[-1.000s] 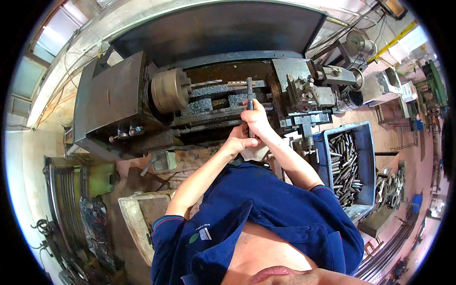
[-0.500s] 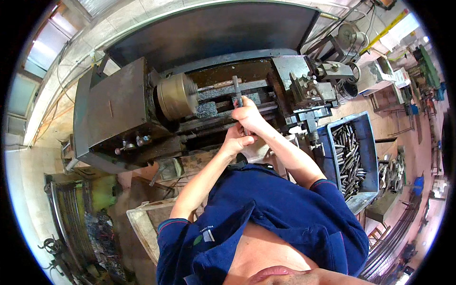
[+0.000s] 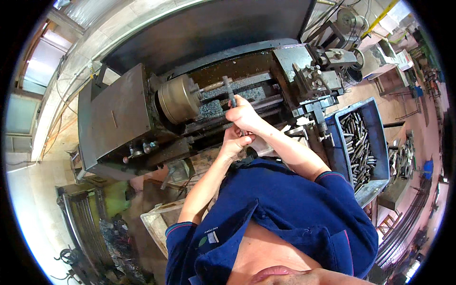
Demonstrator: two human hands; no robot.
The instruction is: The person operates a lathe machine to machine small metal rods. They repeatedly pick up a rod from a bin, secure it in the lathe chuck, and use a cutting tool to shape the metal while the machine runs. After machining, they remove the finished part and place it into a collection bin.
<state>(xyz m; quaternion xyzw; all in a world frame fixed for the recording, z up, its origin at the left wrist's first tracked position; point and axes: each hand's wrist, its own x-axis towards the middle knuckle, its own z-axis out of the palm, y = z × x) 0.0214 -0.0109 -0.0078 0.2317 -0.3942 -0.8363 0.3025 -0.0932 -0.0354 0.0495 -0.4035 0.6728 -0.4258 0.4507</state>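
Metal rod (image 3: 229,91): gripped in both hands, left hand (image 3: 232,141) low, right hand (image 3: 244,116) above, over lathe bed (image 3: 268,103).
Bed: metal chips (image 3: 209,109) heaped.
Room: blue crate (image 3: 375,137) w/ metal pcs (image 3: 357,147), at R.
Vs 1s ago: far rod end shifted nearer chuck (image 3: 178,99).

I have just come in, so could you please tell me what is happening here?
A person at a lathe holds a metal rod. The right hand grips it farther up, the left hand near its lower end. The chuck is to the left; a blue crate of metal pieces stands to the right.
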